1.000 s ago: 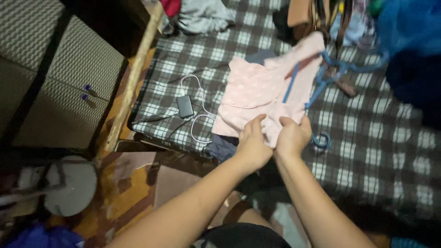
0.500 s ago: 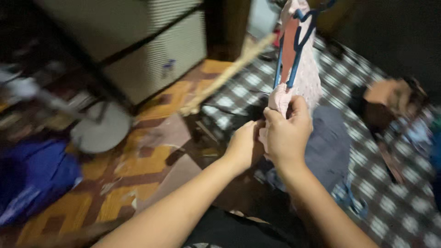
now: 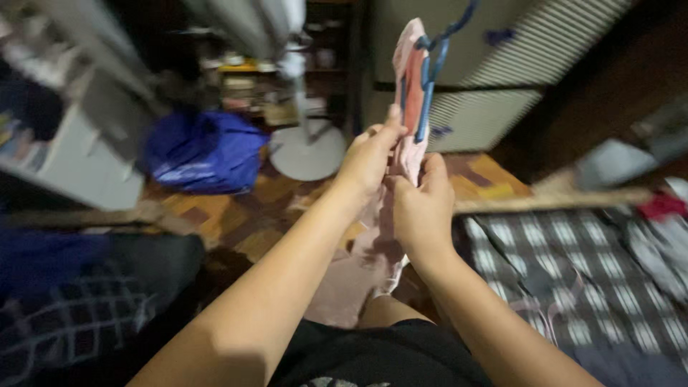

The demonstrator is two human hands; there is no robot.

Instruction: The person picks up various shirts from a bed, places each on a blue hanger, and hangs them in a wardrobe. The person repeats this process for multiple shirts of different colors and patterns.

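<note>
Head view | pink garment (image 3: 408,86) on blue hanger (image 3: 428,79) | upright, long axis vertical

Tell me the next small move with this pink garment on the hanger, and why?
Probably raise it clear: both hands, left hand and right hand, pinch the pink garment on its blue hanger, and its lower part dangles between the forearms.
</note>
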